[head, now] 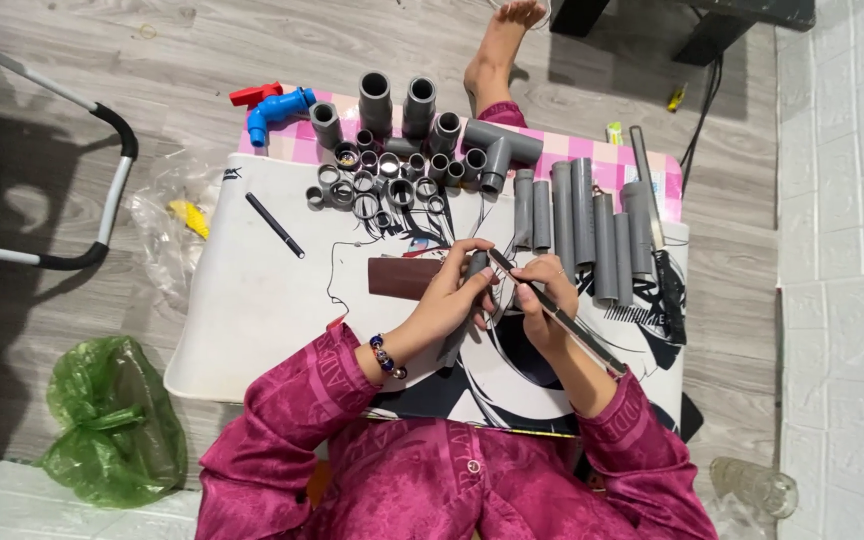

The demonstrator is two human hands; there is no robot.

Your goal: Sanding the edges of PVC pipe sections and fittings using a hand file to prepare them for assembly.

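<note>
My left hand (pixel 449 297) grips a short grey pipe piece (pixel 476 264) over a white board with a black line drawing (pixel 252 300). My right hand (pixel 542 305) holds a long thin metal file or blade (pixel 562 320), its tip touching the pipe piece. A brown flat block (pixel 402 277) lies just left of my left hand. A beaded bracelet (pixel 386 356) circles my left wrist. Both sleeves are magenta.
Several grey pipe lengths (pixel 582 230) stand in a row at the right. Grey fittings and rings (pixel 392 165) cluster at the top, beside a blue tap with a red handle (pixel 274 110). A black pen (pixel 274 225), a saw (pixel 652 220), a green bag (pixel 112 420) and a bare foot (pixel 497 50) surround.
</note>
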